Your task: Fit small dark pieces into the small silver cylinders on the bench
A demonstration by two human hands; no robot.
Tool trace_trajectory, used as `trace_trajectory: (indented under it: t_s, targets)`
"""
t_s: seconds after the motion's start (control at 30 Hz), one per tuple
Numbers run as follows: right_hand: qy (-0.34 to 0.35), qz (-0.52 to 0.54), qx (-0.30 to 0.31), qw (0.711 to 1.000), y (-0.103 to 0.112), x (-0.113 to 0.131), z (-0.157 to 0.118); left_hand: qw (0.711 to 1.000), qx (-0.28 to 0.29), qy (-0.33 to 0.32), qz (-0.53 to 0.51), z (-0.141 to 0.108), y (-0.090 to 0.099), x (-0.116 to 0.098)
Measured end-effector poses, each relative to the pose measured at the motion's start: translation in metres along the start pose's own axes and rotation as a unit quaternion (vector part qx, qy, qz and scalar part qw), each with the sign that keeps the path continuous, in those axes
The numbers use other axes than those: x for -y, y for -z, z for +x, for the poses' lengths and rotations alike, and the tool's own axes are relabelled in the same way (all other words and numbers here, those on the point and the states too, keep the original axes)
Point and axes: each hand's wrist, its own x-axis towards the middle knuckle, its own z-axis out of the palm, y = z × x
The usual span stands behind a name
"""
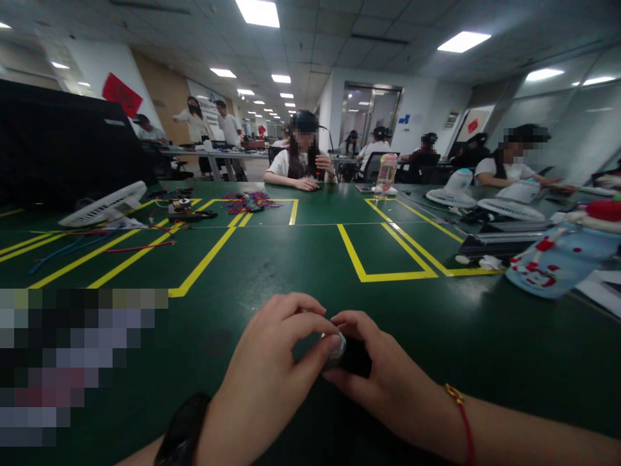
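Near the front middle of the green table point(272, 259), my two hands meet around a small round silvery metal piece point(336, 351). The thumb and fingers of my left hand point(276, 349) pinch it from the left. My right hand point(383, 369) curls around it from the right, with fingertips at its upper and lower edges. A dark area lies inside the right hand's curl; whether it is part of the piece or shadow, I cannot tell. Fingers hide much of the piece, so its exact kind does not show.
Yellow tape point(398, 278) marks areas on the table. A bundle of coloured wires point(250, 202) lies further back. White fan parts point(104, 206) rest at left, by a black monitor point(72, 142). A blue patterned cup point(548, 262) stands at right. A person point(295, 162) sits opposite.
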Motion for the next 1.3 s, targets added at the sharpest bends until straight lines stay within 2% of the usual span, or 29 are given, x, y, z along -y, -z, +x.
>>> trace_trajectory:
  t_s: [0.13, 0.2, 0.37, 0.5, 0.57, 0.63, 0.7, 0.77, 0.87, 0.93, 1.0, 1.03, 1.07, 1.1, 1.17, 1.23, 1.3]
  targets:
    - [0.005, -0.03, -0.012, 0.999, 0.003, 0.004, -0.001, 0.999, -0.005, 0.041, -0.035, 0.0, 0.004, 0.011]
    - [0.006, -0.04, -0.016, 0.999, 0.004, 0.004, -0.001, 0.998, 0.015, 0.057, -0.024, -0.004, 0.003, 0.018]
    - [0.005, -0.041, -0.023, 0.999, -0.001, 0.006, 0.0, 0.994, 0.091, 0.046, 0.04, -0.01, -0.012, 0.026]
    - [-0.011, -0.013, -0.034, 0.999, 0.008, 0.005, 0.0, 0.994, 0.091, 0.054, 0.025, -0.012, -0.01, 0.03]
    - [-0.038, -0.029, -0.066, 0.997, 0.027, -0.005, -0.005, 0.995, 0.069, 0.072, 0.002, -0.015, -0.001, 0.035]
    - [-0.065, -0.087, -0.131, 0.985, 0.058, -0.024, -0.018, 0.994, 0.052, 0.091, -0.014, -0.021, 0.01, 0.043]
    - [-0.099, -0.167, -0.207, 0.959, 0.097, -0.051, -0.038, 0.993, 0.047, 0.111, -0.02, -0.029, 0.021, 0.052]
    - [-0.167, -0.233, -0.261, 0.922, 0.136, -0.081, -0.062, 0.99, 0.047, 0.132, -0.02, -0.038, 0.029, 0.06]
    - [-0.259, -0.279, -0.265, 0.886, 0.176, -0.114, -0.09, 0.988, 0.051, 0.143, -0.018, -0.047, 0.031, 0.066]
    - [-0.29, -0.33, -0.26, 0.86, 0.182, -0.122, -0.097, 0.989, 0.05, 0.139, -0.017, -0.048, 0.03, 0.067]
    - [-0.263, -0.426, -0.278, 0.82, 0.169, -0.114, -0.092, 0.989, 0.051, 0.137, -0.014, -0.048, 0.027, 0.067]
    - [-0.214, -0.473, -0.298, 0.801, 0.157, -0.104, -0.085, 0.989, 0.052, 0.137, -0.011, -0.047, 0.027, 0.066]
    - [-0.145, -0.501, -0.301, 0.798, 0.141, -0.091, -0.077, 0.989, 0.053, 0.137, -0.009, -0.047, 0.026, 0.066]
    - [-0.07, -0.503, -0.278, 0.816, 0.123, -0.075, -0.066, 0.989, 0.054, 0.135, -0.008, -0.047, 0.025, 0.065]
    - [0.043, -0.437, -0.173, 0.881, 0.082, -0.042, -0.043, 0.99, 0.057, 0.126, -0.007, -0.048, 0.025, 0.065]
    - [0.077, -0.345, -0.056, 0.934, 0.042, -0.014, -0.019, 0.991, 0.064, 0.116, -0.005, -0.049, 0.024, 0.065]
    - [0.097, -0.272, 0.016, 0.957, 0.011, 0.002, 0.001, 0.992, 0.072, 0.108, 0.0, -0.05, 0.023, 0.067]
